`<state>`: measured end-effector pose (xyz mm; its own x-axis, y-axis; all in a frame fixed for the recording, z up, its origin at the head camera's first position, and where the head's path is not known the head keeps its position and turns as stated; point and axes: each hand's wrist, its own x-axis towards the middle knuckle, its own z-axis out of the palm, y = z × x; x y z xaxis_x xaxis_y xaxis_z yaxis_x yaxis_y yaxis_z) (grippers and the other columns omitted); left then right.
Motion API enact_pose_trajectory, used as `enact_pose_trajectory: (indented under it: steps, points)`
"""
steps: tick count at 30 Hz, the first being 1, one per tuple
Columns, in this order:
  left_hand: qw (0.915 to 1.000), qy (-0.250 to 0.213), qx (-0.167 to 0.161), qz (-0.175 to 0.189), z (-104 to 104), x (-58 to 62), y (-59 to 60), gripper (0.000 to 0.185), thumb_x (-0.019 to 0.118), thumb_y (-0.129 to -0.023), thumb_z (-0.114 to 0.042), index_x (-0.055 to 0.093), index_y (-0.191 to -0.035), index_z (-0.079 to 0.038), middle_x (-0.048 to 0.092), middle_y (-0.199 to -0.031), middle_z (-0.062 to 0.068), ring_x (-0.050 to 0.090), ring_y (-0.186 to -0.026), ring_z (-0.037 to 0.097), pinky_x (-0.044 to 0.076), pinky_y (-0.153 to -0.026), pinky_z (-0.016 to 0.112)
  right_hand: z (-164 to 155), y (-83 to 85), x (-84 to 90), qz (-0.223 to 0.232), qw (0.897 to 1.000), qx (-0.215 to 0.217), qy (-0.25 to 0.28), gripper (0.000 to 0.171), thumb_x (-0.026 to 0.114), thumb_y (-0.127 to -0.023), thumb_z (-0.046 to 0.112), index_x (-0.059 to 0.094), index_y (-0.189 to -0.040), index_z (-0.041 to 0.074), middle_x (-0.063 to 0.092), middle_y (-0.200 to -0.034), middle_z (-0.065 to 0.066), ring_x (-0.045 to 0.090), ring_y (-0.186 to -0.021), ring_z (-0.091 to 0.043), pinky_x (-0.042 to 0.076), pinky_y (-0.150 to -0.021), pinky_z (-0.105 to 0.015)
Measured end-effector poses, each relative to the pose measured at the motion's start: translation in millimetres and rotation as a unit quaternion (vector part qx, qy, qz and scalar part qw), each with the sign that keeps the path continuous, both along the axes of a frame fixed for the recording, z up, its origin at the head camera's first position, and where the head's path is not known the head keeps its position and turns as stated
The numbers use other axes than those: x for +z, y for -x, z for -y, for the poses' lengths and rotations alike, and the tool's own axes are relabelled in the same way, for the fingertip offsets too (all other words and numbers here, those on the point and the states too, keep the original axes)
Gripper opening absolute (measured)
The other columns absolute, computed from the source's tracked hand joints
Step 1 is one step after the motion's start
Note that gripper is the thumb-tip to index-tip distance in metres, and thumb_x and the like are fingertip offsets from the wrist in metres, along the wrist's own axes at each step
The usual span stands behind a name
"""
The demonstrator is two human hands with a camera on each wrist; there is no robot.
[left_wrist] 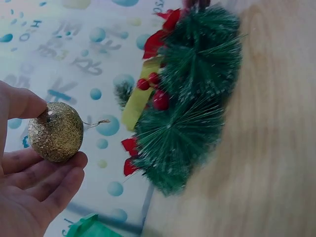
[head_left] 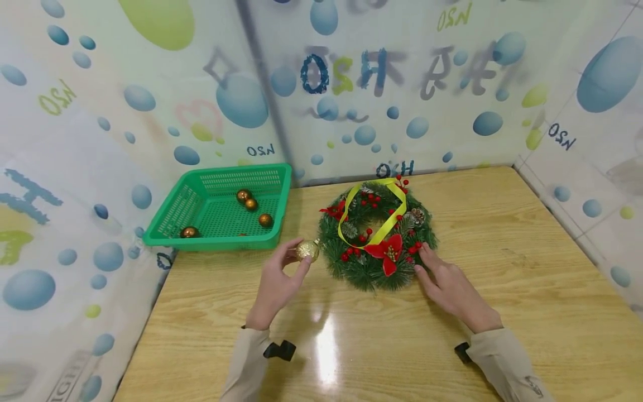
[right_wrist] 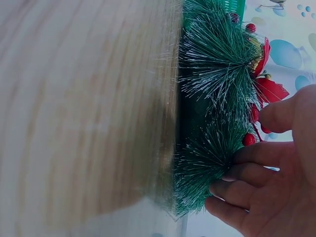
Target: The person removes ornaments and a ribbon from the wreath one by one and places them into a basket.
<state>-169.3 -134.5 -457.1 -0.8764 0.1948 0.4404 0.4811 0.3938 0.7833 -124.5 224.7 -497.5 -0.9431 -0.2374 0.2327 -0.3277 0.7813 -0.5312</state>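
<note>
A gold glitter bauble (head_left: 307, 250) is pinched between the thumb and fingers of the left hand (head_left: 275, 285), just beside the left edge of a green Christmas wreath (head_left: 374, 234) that is laid flat on the wooden table (head_left: 502, 312). The wreath's lower right edge is touched by the nearly straight fingers of the right hand (head_left: 452, 287), with nothing grasped. A green plastic basket (head_left: 221, 207) holding copper-coloured baubles (head_left: 251, 204) is seen at the table's far left corner.

1. A gold glitter bauble (head_left: 307, 250), round with a thin wire hook, sits just beside the wreath's left edge.
2. The green pine wreath (head_left: 377, 234) lies flat on the tabletop, trimmed with red berries, poinsettia and yellow ribbon.
</note>
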Motion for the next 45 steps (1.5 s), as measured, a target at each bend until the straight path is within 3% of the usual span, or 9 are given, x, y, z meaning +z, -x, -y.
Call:
enact_pose_trajectory:
  steps: [8,14,19,24,33,45]
  points:
    - [0.9996,-0.009,0.025,-0.014,17,12.9,12.2,0.042,0.074,-0.093,-0.007,0.061,-0.132,0.003,0.069,-0.117,0.018,0.069,-0.099,0.029,0.062,-0.092,0.045,0,-0.6,1.2,0.002,1.000,-0.002,0.001,0.053,0.048,-0.108,0.018,0.039,-0.144,-0.019,0.034,-0.152,-0.038,0.043,-0.136,-0.052,0.044,-0.108,-0.064]
    - [0.9984,-0.010,0.052,-0.018,35,15.9,22.9,0.039,0.073,-0.093,-0.008,0.063,-0.130,0.003,0.070,-0.120,0.019,0.069,-0.100,0.028,0.060,-0.090,0.022,0,-0.8,0.8,-0.003,1.000,-0.002,0.000,0.053,0.048,-0.108,0.018,0.039,-0.144,-0.019,0.035,-0.152,-0.038,0.044,-0.136,-0.052,0.043,-0.109,-0.063]
    - [0.9969,-0.021,0.073,-0.018,51,21.6,32.3,0.038,0.072,-0.094,-0.008,0.064,-0.130,0.001,0.069,-0.123,0.019,0.066,-0.098,0.011,0.056,-0.087,0.009,0,-2.1,1.3,0.000,1.000,-0.005,-0.002,0.053,0.048,-0.108,0.019,0.039,-0.144,-0.019,0.036,-0.151,-0.038,0.043,-0.136,-0.052,0.043,-0.109,-0.063]
    - [0.9964,-0.032,0.078,-0.006,63,30.3,42.0,0.037,0.069,-0.095,-0.006,0.063,-0.131,0.002,0.068,-0.123,0.022,0.063,-0.098,0.000,0.054,-0.087,0.008,0,-2.1,2.5,-0.004,1.000,-0.006,-0.003,0.053,0.048,-0.107,0.018,0.040,-0.144,-0.019,0.037,-0.150,-0.038,0.044,-0.136,-0.052,0.044,-0.108,-0.064]
    - [0.9930,-0.036,0.111,0.019,88,42.7,54.9,0.039,0.067,-0.098,-0.015,0.062,-0.134,0.000,0.066,-0.125,0.020,0.062,-0.100,-0.001,0.053,-0.087,0.006,0,-0.6,1.1,-0.010,1.000,-0.008,-0.002,0.052,0.048,-0.107,0.018,0.040,-0.143,-0.019,0.037,-0.150,-0.039,0.045,-0.135,-0.053,0.044,-0.107,-0.064]
    - [0.9813,-0.009,0.184,0.056,126,41.5,69.9,0.045,0.061,-0.102,-0.030,0.058,-0.141,-0.009,0.062,-0.133,0.013,0.058,-0.106,-0.004,0.051,-0.092,0.008,2,-1.6,-0.6,-0.028,1.000,0.000,0.001,0.050,0.052,-0.106,0.014,0.042,-0.141,-0.020,0.039,-0.148,-0.040,0.048,-0.131,-0.053,0.047,-0.105,-0.063]
